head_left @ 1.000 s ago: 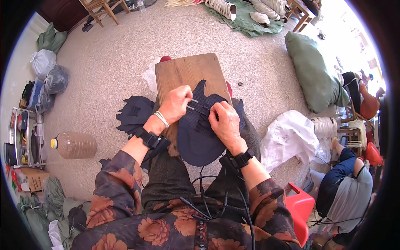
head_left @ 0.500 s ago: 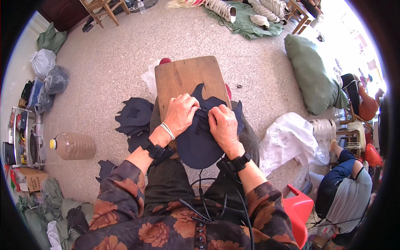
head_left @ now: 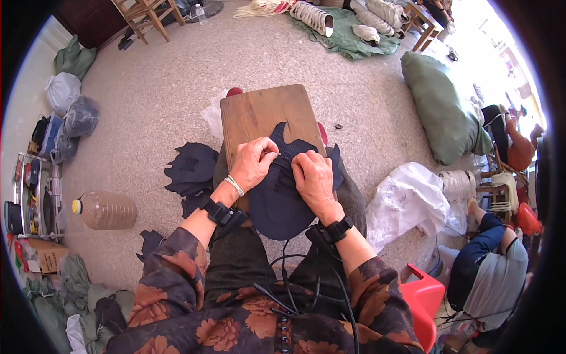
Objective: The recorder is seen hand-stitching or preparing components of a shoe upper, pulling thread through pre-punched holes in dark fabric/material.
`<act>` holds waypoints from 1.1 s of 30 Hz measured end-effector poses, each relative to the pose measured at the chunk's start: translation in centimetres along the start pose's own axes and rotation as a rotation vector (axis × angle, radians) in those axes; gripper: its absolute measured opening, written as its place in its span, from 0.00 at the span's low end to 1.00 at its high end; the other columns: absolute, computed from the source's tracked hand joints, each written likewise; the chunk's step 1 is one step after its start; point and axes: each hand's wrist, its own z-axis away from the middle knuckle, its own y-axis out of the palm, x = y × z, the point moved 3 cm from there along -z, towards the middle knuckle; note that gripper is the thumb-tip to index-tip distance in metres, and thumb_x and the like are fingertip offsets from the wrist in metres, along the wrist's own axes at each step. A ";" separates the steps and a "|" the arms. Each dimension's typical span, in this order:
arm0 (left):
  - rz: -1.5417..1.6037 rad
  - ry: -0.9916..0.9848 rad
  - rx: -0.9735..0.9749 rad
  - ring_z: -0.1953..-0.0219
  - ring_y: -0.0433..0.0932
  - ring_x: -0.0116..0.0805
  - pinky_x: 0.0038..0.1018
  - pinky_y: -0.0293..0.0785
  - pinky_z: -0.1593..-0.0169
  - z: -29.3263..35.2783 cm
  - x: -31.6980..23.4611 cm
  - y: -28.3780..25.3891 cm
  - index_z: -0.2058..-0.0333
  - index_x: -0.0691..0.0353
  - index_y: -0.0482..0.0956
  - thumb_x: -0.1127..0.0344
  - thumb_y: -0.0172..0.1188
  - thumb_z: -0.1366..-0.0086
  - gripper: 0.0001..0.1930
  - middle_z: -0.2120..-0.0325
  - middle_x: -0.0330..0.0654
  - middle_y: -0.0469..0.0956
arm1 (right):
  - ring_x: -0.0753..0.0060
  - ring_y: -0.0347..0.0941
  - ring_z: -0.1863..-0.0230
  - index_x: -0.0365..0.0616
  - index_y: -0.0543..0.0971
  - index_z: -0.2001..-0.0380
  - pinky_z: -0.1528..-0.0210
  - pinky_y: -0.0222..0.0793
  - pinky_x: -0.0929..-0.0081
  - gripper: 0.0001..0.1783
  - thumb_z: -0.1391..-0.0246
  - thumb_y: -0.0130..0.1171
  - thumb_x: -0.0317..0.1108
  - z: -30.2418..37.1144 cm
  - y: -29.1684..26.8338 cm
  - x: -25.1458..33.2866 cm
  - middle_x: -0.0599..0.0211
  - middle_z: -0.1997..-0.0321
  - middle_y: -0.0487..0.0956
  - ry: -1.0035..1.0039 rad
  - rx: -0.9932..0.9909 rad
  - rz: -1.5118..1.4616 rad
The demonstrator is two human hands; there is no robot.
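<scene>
Two bare hands, yours, work over a wooden board (head_left: 253, 109), the landmark for all places in this head view. Your left hand (head_left: 253, 163) lies over the board's left part, thumb and index finger brought together at a small pale tip (head_left: 279, 154); what this tip belongs to is too small to tell. Your right hand (head_left: 315, 180) lies over the board's right part, its fingers curled and bunched against the dark fabric piece (head_left: 280, 209); whether they pinch the cloth or something thin upon it, you cannot tell from this angle. The fabric piece lies on the near half of the board, its pointed end reaching up between your hands and its rounded end hanging toward your lap. Note the white bands (head_left: 234, 186) on your left wrist and a black strap on each.

Left of the board lie more dark pieces (head_left: 191, 165), with a large yellow-capped bottle (head_left: 109, 210) farther left. At the board's far left edge is a crumpled translucent sheet (head_left: 213, 115). Beyond the board, to the right, a green cloth (head_left: 345, 35) is spread on the floor (head_left: 171, 88). Right of the board are a stuffed green sack (head_left: 442, 106) and, nearer you, a white sack (head_left: 407, 203); a red stool (head_left: 423, 298) stands to its near right.
</scene>
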 end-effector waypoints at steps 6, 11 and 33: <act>-0.059 0.067 -0.009 0.78 0.73 0.25 0.24 0.71 0.71 0.0 0.1 0.0 0.69 0.66 0.77 0.75 0.61 0.40 0.02 0.78 0.42 0.77 | 0.60 0.72 0.65 0.47 0.75 0.73 0.60 0.61 0.62 0.03 0.48 0.60 0.30 -0.1 0.9 0.1 0.66 0.73 0.73 -0.003 -0.049 0.029; -0.109 0.074 0.025 0.76 0.76 0.32 0.27 0.70 0.68 -0.3 -0.1 -0.4 0.69 0.64 0.77 0.73 0.62 0.40 0.03 0.75 0.42 0.78 | 0.60 0.72 0.65 0.47 0.75 0.72 0.61 0.61 0.62 0.03 0.48 0.60 0.30 0.1 1.1 0.0 0.66 0.72 0.73 0.025 -0.103 0.061; 0.572 -0.499 0.218 0.79 0.72 0.15 0.15 0.70 0.78 -1.9 0.5 -1.9 0.63 0.64 0.82 0.69 0.58 0.34 0.06 0.74 0.34 0.79 | 0.62 0.74 0.64 0.48 0.79 0.70 0.61 0.61 0.65 0.03 0.50 0.62 0.28 0.1 0.8 0.1 0.69 0.70 0.75 0.029 -0.084 -0.005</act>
